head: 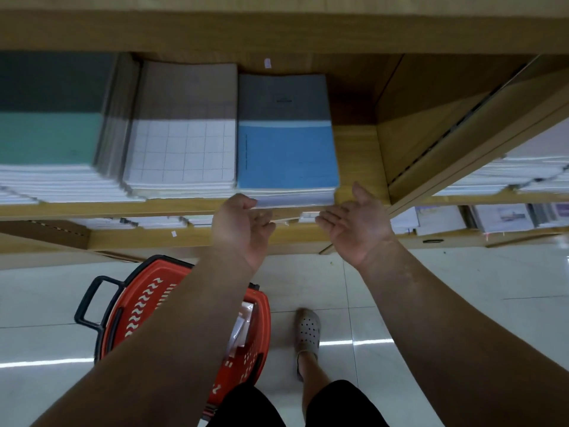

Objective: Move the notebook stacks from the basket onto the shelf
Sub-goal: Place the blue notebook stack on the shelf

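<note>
A stack of blue-covered notebooks [286, 149] lies on the wooden shelf [357, 155], to the right of a white grid-covered stack [181, 149]. My left hand [243, 229] hovers at the stack's front left corner, fingers curled, holding nothing. My right hand [354, 226] is open, palm up, just below the stack's front right corner. The red basket [135, 306] stands on the floor below, mostly hidden by my left forearm; something wrapped in clear plastic [243, 325] shows inside it.
A green-covered stack [49, 137] fills the shelf's left end. Bare shelf board lies right of the blue stack, up to a wooden divider [381, 140]. Lower shelves hold more paper goods [443, 218]. My foot in a grey clog [308, 331] stands on the tiled floor.
</note>
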Demonstrator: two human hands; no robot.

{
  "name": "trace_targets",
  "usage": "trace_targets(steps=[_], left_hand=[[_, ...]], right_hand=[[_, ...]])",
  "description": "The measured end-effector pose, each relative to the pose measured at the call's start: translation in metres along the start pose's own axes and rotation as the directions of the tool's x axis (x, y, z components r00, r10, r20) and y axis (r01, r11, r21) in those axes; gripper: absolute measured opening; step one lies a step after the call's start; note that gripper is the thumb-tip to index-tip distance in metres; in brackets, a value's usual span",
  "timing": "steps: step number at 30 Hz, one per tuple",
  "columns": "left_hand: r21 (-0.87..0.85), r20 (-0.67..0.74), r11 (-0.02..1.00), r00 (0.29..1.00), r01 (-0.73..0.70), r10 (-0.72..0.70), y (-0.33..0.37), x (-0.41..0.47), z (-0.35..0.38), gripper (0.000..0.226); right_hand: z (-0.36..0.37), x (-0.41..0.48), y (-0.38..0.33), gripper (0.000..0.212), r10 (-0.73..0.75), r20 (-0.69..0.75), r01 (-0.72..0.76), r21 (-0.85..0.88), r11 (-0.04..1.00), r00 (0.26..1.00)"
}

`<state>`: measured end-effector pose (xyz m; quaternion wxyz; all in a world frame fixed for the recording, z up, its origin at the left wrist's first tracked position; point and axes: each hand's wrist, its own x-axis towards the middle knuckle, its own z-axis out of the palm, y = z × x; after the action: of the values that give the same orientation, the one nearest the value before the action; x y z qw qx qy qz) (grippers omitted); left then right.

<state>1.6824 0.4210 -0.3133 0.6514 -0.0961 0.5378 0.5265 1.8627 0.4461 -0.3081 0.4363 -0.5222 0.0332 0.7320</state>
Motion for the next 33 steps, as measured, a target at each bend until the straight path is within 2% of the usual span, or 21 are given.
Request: trace_targets(steps=[2,5,9,14,16,18,19,20,21,22,23,24,26,30,33], left_hand=[[-0.015,0.045,1.000,0.999,-0.028,0.028,-0.006,0.000,-0.001,0.012],[-0.035,0.024,0.995,0.995,-0.098,0.099,-0.009,0.003,0.001,0.030],[-0.080,0.020,0.991,0.994,-0.109,0.111,-0.005,0.005,0.005,0.016],[-0.038,0.048,0.991,0.991,-0.127,0.128,-0.002,0.005,0.005,0.022],[-0.004,0.080,0.991,0.988,-0.132,0.132,-0.003,0.001,-0.003,0.024],[0.096,0.074,0.986,0.989,-0.138,0.131,-0.003,-0.005,-0.005,0.025],[0.197,0.059,0.967,0.987,-0.160,0.151,-0.003,-0.009,-0.005,0.028],[0.314,0.049,0.931,0.983,-0.185,0.179,-0.003,-0.013,-0.005,0.037],[0.417,0.048,0.885,0.977,-0.208,0.207,-0.006,-0.016,-0.005,0.049],[0.478,0.062,0.846,0.970,-0.237,0.237,-0.010,-0.019,-0.006,0.059],[0.475,0.087,0.843,0.966,-0.253,0.242,-0.014,-0.022,-0.007,0.065],[0.435,0.112,0.864,0.967,-0.255,0.229,-0.017,-0.025,-0.006,0.069],[0.368,0.157,0.894,0.965,-0.257,0.212,-0.020,-0.025,0.000,0.073],[0.354,0.119,0.912,0.978,-0.205,0.174,-0.010,-0.015,0.013,0.073],[0.464,0.085,0.873,0.988,-0.154,0.129,0.005,-0.015,0.024,0.029]], right_hand=[[-0.001,0.001,0.005,0.075,-0.024,0.003,0.024,0.049,0.999,1.000],[0.004,0.003,0.016,0.069,-0.068,0.017,0.067,0.086,0.994,0.998],[0.014,0.010,0.022,0.060,-0.101,0.041,0.095,0.122,0.988,0.994],[0.006,0.013,0.016,0.065,-0.078,0.085,0.070,0.101,0.992,0.993],[0.000,0.011,0.012,0.060,-0.086,0.096,0.086,0.005,0.996,0.992],[-0.001,0.012,0.010,0.053,-0.134,0.047,0.141,-0.196,0.970,0.990],[-0.002,0.013,0.011,0.055,-0.189,0.011,0.181,-0.347,0.920,0.982],[-0.003,0.013,0.012,0.060,-0.278,-0.007,0.233,-0.524,0.819,0.961],[-0.005,0.014,0.013,0.067,-0.390,0.032,0.298,-0.703,0.646,0.920],[-0.007,0.015,0.014,0.072,-0.473,0.134,0.366,-0.820,0.441,0.871],[-0.009,0.019,0.014,0.075,-0.500,0.249,0.421,-0.867,0.267,0.830],[-0.008,0.022,0.014,0.078,-0.477,0.333,0.448,-0.882,0.148,0.813],[-0.001,0.032,0.011,0.088,-0.406,0.402,0.460,-0.886,0.052,0.821],[0.012,0.048,0.001,0.095,-0.372,0.434,0.468,-0.884,0.000,0.821],[0.014,0.055,-0.007,0.099,-0.343,0.455,0.473,-0.881,-0.034,0.822]])
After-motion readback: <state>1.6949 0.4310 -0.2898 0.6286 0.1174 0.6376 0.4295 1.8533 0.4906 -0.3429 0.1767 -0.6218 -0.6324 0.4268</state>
